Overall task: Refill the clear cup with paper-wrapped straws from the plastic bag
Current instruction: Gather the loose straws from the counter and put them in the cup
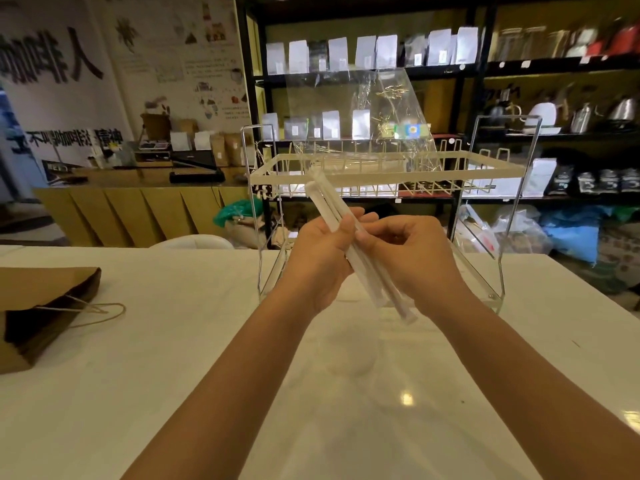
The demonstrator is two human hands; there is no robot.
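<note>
Both hands clamp a bundle of paper-wrapped straws (356, 252) above the white counter (173, 341): left hand (322, 258) wrapped around it, right hand (408, 258) pinching. Squaring the ends should ease loading. The straws, white and slim, slant toward 11 o'clock; beyond, at 12 o'clock, the plastic bag (381, 112) sits on a wire rack (391, 168). No cup visible.

A small bundle of white paper-wrapped straws (323, 206) is running diagonally through the middle of the frame, its upper ends pointing up-left and its lower ends down-right. Both hands are gripping it at mid-length. The clear plastic bag (377, 116) is standing upright above centre, crinkled and glinting, with a coloured label at its right. More straws are lying in its bottom.
</note>
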